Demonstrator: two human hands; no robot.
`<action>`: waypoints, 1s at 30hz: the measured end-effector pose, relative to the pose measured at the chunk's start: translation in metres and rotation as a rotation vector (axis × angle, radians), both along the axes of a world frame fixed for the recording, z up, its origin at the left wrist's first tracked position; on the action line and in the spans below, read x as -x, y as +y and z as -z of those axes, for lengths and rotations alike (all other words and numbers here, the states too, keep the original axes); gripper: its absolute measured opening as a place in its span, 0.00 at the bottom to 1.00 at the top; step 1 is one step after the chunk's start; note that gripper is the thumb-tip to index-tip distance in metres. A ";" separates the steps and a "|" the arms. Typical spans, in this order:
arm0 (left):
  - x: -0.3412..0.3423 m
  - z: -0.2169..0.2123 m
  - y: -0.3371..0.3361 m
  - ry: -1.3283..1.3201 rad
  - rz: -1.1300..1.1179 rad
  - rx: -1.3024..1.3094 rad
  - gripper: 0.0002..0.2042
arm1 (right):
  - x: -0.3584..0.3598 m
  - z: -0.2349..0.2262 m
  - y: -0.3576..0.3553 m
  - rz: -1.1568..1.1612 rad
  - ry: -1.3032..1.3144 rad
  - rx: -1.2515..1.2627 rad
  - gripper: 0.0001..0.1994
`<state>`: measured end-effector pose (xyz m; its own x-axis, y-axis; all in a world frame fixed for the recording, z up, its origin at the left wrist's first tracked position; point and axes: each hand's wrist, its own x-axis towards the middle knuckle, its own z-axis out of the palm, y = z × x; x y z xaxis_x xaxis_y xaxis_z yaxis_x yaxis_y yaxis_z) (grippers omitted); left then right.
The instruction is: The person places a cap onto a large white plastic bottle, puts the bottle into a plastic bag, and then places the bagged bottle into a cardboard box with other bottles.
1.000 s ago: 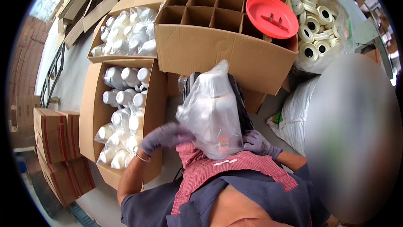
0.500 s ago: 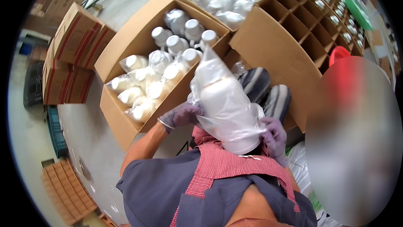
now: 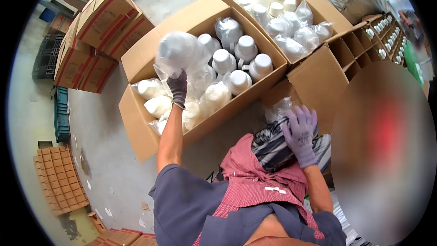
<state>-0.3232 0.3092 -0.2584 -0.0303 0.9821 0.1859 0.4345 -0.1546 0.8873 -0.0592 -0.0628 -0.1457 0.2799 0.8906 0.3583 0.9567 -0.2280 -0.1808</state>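
Observation:
In my gloved left hand (image 3: 177,87) is a white jug in a clear plastic bag (image 3: 178,50), its rounded end up, over the left side of an open cardboard box (image 3: 200,130). My fingers close round its lower part. Beneath and beside it, the box holds several bagged white pieces (image 3: 159,106) and several unbagged white jugs (image 3: 246,47) with handles. My right hand (image 3: 300,130), in a purple glove, holds nothing; its fingers are spread above my striped trouser leg (image 3: 273,143). Near its fingertips lies a crumpled clear plastic bag (image 3: 278,109).
A second box (image 3: 314,55) of bagged white pieces stands behind. To the right is a divided carton (image 3: 346,51) with white-topped items in its far cells. Stacked cartons (image 3: 107,16) and a teal crate (image 3: 62,114) are at left. A blurred patch covers the right side.
The bagged jug has gone from my lap, where both hands were on it, to over the box in my left hand. My right hand has let go and opened. The view has shifted.

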 end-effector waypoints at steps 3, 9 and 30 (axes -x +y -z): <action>0.003 0.048 0.042 0.292 0.024 0.046 0.14 | -0.008 0.010 -0.008 0.012 0.010 0.030 0.20; -0.027 0.102 0.106 0.953 0.327 0.017 0.17 | -0.011 0.010 0.002 0.047 0.057 0.046 0.15; -0.194 0.203 0.146 0.417 -0.091 0.679 0.24 | -0.013 0.019 0.018 -0.026 0.103 -0.032 0.10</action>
<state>-0.1293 0.4551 -0.4610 -0.1752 0.8817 -0.4381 0.7359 0.4129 0.5366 -0.0458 -0.0445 -0.1642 0.2940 0.8865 0.3572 0.9382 -0.1963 -0.2849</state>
